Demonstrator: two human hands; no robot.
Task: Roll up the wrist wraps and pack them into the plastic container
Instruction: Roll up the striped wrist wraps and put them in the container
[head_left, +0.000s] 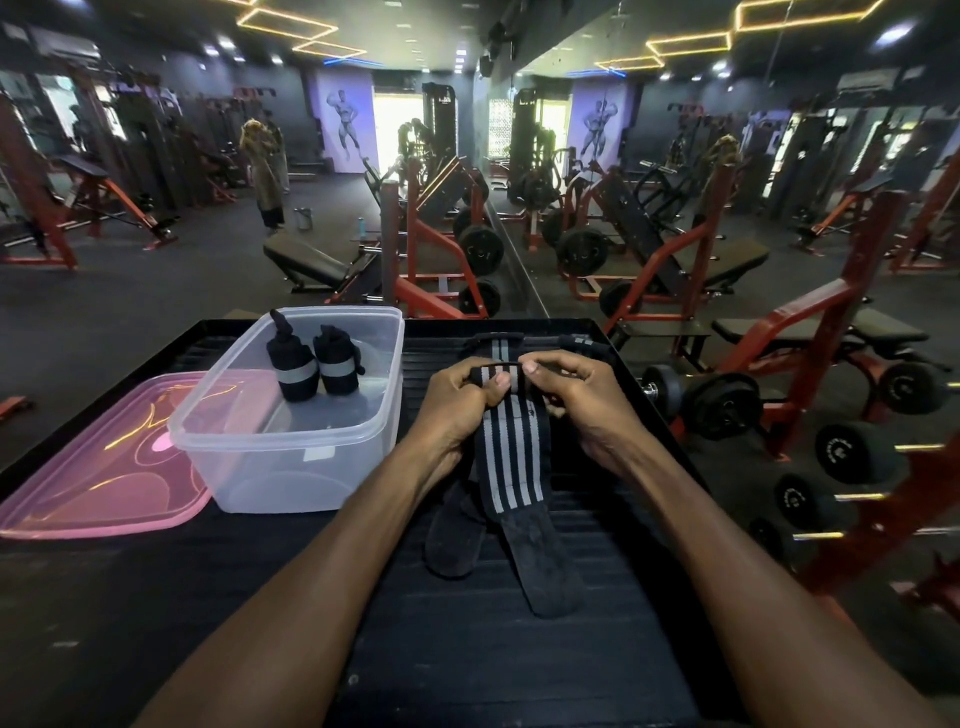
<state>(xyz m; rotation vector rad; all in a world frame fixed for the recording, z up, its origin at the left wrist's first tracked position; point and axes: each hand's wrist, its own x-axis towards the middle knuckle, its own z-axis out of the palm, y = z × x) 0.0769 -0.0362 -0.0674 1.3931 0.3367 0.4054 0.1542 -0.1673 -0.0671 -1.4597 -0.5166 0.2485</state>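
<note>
Both hands, left hand (460, 397) & right hand (576, 400), pinch the top end of a striped wrist wrap (501, 457) over the black table (156, 597), roll barely begun; 2 rolled wraps (314, 364) already in the plastic container (291, 452), w/ another wrap (447, 535) left flat

A black ribbed tabletop (519, 649) fills the lower middle. At 3 o'clock, a red rack (883, 519) carries black dumbbells (852, 452). Toward 12 o'clock stand red-framed weight machines (431, 249) loaded with black plates (480, 249), beside a wall mirror (727, 156). At 11 o'clock, a person (267, 171) stands on the dark floor (182, 291). Yellow light strips (291, 21) line the ceiling.
</note>
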